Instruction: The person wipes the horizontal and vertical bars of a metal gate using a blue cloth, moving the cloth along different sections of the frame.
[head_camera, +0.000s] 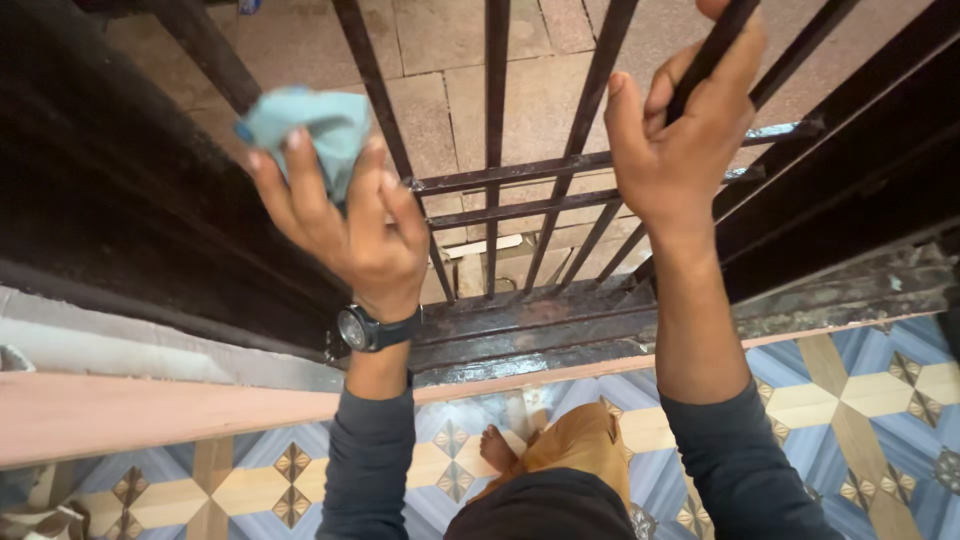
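Observation:
My left hand (345, 215) holds a crumpled light blue cloth (310, 125) pressed against a dark vertical bar (385, 120) of a black metal grille. A black wristwatch (372, 328) sits on that wrist. My right hand (680, 130) is wrapped around another dark bar (720, 45) further right, fingers closed on it. Both forearms wear dark grey sleeves.
The grille has several vertical bars and two horizontal rails (520, 185). Its worn, scuffed bottom frame (560, 335) sits on a pinkish ledge (150, 410). Stone paving (520, 90) lies beyond the bars. Below are patterned blue and tan floor tiles (850, 400) and my bare foot (497, 450).

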